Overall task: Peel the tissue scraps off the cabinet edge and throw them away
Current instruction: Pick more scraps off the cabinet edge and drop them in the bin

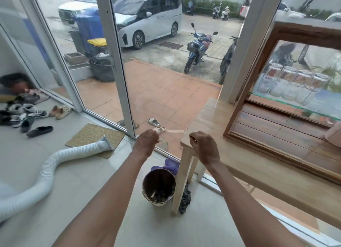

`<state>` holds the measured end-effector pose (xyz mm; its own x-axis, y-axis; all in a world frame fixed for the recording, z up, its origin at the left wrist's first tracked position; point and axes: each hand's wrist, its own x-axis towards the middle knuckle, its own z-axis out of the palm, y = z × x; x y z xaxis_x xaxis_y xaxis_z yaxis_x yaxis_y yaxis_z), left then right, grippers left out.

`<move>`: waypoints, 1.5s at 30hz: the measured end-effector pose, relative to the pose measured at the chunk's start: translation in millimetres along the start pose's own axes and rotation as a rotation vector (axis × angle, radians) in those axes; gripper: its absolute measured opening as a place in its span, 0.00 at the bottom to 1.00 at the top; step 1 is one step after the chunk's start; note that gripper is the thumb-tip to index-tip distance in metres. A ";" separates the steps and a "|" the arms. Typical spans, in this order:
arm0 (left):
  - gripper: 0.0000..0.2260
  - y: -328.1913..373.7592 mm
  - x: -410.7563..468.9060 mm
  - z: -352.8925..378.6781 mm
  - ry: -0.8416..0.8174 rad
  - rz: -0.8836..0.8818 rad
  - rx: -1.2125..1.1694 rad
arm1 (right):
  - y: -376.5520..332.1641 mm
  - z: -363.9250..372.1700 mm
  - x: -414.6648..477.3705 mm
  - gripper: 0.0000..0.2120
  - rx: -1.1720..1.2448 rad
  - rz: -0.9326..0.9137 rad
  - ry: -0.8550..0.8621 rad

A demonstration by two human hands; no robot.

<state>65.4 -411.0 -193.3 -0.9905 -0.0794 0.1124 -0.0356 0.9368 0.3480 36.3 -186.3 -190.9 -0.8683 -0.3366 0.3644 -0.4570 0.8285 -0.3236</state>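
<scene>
My left hand (146,142) is held up left of the wooden table's corner, fingers closed on a small pale tissue scrap (160,130). My right hand (203,147) rests at the table's near corner (184,143), fingers pinched together at the edge; whether a scrap is between them I cannot tell. A thin pale strip (175,131) runs between the two hands. Below them on the floor stands a round brown waste basket (159,186) with dark rubbish inside. The wooden glass-fronted cabinet (254,91) stands on the table (212,117) to the right.
A white ribbed hose (46,174) lies across the floor on the left, ending on a woven mat (92,134). Shoes (24,115) are scattered far left. Purple slippers (169,165) and a dark cloth (185,198) lie by the table leg (181,180). Glass doors stand ahead.
</scene>
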 end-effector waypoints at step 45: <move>0.08 -236.0 73.5 216.3 -0.349 -0.510 -0.424 | -5.7 367.1 25.6 0.05 0.180 0.968 -0.400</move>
<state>-27.7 -564.2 -468.5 -0.8518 -0.2904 -0.4360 -0.5176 0.5952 0.6147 -54.1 -363.9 -500.4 -0.8625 0.2807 -0.4212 0.4695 0.7546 -0.4584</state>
